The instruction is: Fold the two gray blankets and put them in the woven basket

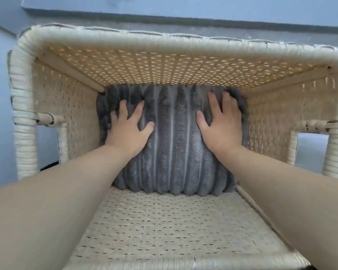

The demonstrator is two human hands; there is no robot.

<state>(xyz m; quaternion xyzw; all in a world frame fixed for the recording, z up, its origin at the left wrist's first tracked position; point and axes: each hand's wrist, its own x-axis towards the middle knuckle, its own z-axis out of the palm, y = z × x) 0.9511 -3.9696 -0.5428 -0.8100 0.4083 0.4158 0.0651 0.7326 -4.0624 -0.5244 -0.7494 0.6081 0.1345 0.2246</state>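
Both hands (pixel 128 131) (pixel 220 124) press blanket (pixel 174 152) inside basket (pixel 164 73).

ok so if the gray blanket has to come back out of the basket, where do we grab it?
Probably the near edge of the gray blanket, from straight above through the open top. Its rounded rib ends bulge there and look pinchable; the other three edges sit tight against the walls of the woven basket.

Folded blanket (pixel 172 145) lies in the basket (pixel 125 78), apparently at its bottom; left hand (pixel 128 125) and right hand (pixel 220 123) rest on it.
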